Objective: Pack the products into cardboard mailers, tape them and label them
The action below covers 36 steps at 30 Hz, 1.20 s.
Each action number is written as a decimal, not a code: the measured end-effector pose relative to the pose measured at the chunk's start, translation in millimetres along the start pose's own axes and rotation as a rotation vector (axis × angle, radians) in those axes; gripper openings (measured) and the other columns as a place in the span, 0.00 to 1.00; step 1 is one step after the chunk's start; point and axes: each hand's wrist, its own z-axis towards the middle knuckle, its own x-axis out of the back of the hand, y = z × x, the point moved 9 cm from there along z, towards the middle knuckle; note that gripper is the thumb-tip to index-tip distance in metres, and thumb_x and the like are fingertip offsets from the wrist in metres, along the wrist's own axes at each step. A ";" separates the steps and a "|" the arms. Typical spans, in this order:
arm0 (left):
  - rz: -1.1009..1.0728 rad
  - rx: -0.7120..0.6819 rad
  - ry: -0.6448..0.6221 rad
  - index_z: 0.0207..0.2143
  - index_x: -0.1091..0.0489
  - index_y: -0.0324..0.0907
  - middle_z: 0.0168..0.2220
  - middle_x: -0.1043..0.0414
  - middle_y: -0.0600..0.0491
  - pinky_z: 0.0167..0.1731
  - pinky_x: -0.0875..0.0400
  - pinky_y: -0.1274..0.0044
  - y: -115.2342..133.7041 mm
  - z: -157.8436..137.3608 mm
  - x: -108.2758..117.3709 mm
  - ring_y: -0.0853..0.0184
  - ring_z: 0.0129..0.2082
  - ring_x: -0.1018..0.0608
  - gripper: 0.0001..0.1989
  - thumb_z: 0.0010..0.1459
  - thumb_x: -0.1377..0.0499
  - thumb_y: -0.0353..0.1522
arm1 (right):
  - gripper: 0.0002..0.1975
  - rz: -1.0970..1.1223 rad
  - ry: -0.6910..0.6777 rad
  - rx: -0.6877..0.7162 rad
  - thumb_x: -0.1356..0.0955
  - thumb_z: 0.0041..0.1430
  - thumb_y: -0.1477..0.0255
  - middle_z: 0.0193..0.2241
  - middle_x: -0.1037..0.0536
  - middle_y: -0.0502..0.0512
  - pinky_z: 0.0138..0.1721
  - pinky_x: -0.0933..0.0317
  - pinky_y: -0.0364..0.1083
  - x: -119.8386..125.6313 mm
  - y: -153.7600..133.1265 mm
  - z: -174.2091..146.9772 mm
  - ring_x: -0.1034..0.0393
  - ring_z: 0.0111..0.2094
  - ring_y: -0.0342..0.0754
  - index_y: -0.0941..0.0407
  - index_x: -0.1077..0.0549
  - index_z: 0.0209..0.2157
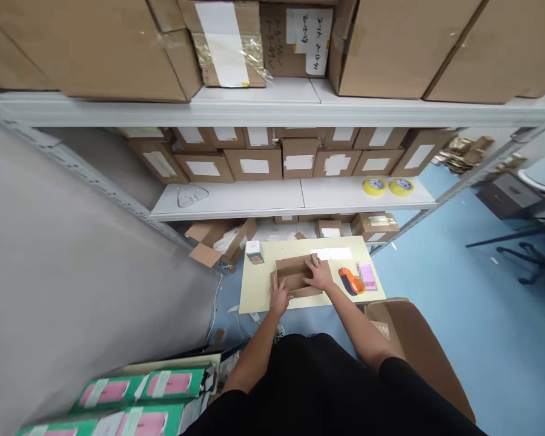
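Observation:
An open cardboard box [295,295] lies on the pale yellow tabletop [254,300], its inside facing up. My left hand [279,295] grips the box's left end, with fingers over the wall. At the right end, my right hand [318,274] holds the wall and flap, its thumb reaching inside. To the right are an orange and dark blue tape dispenser [350,282] and a pink item [367,275], partly pixelated. A small white and green box [255,252] stands at the back left, and a white paper strip [338,253] lies behind the cardboard box.
Metal shelves [300,114] with labelled cartons rise in front. Two yellow tape rolls [387,186] and clear glasses [192,196] rest on the middle shelf. An open carton [218,242] is at left, a large one [418,345] at right. Green and pink packages [168,384] are stacked lower left.

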 end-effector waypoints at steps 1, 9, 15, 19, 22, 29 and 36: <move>-0.004 0.007 0.031 0.37 0.23 0.41 0.70 0.41 0.42 0.70 0.55 0.45 5.9 -9.3 -0.2 0.38 0.75 0.63 0.03 0.59 0.35 0.29 | 0.45 -0.006 -0.015 0.030 0.26 0.55 0.60 0.76 0.60 0.55 0.69 0.56 0.63 1.8 -1.9 0.4 0.67 0.75 0.68 0.46 0.42 0.71; 0.116 0.064 0.361 0.36 0.24 0.44 0.66 0.34 0.44 0.66 0.46 0.42 62.9 -74.0 -3.3 0.43 0.75 0.57 0.05 0.63 0.40 0.28 | 0.42 -0.103 -0.086 0.180 0.26 0.54 0.71 0.74 0.47 0.61 0.68 0.65 0.70 -5.0 -6.9 0.8 0.60 0.73 0.70 0.47 0.39 0.70; 0.097 0.223 0.459 0.35 0.23 0.46 0.65 0.32 0.49 0.69 0.50 0.47 92.4 -144.6 -28.2 0.49 0.76 0.58 0.08 0.64 0.41 0.29 | 0.21 -0.078 -0.071 0.459 0.34 0.66 0.73 0.60 0.26 0.60 0.69 0.58 0.61 -0.5 -30.4 -30.3 0.40 0.65 0.60 0.49 0.25 0.58; 0.096 0.350 0.491 0.36 0.22 0.46 0.65 0.32 0.46 0.68 0.51 0.46 100.9 -190.3 -27.4 0.48 0.76 0.57 0.08 0.66 0.42 0.31 | 0.17 0.011 -0.246 0.585 0.36 0.68 0.70 0.55 0.22 0.59 0.63 0.46 0.54 -22.0 -61.7 -53.2 0.31 0.57 0.59 0.50 0.21 0.54; 0.137 0.421 0.534 0.38 0.22 0.45 0.65 0.32 0.45 0.67 0.49 0.44 99.7 -226.0 -18.4 0.45 0.76 0.55 0.08 0.66 0.43 0.31 | 0.15 -0.053 -0.350 0.631 0.37 0.70 0.67 0.48 0.18 0.59 0.58 0.43 0.52 -51.3 -88.0 -69.4 0.28 0.52 0.58 0.50 0.19 0.48; 0.167 0.592 0.641 0.36 0.22 0.45 0.68 0.36 0.46 0.66 0.44 0.46 85.5 -324.8 -14.2 0.43 0.74 0.51 0.03 0.61 0.35 0.34 | 0.13 -0.213 -0.484 0.838 0.36 0.68 0.70 0.47 0.18 0.61 0.57 0.42 0.52 -117.4 -161.6 -122.9 0.27 0.50 0.58 0.51 0.19 0.45; 0.158 0.832 0.825 0.36 0.21 0.45 0.66 0.33 0.45 0.66 0.44 0.46 70.8 -463.8 -36.0 0.41 0.73 0.47 0.06 0.57 0.30 0.36 | 0.25 -0.048 -0.453 1.163 0.33 0.63 0.70 0.62 0.28 0.62 0.68 0.48 0.58 -168.0 -271.9 -239.3 0.38 0.65 0.59 0.52 0.28 0.62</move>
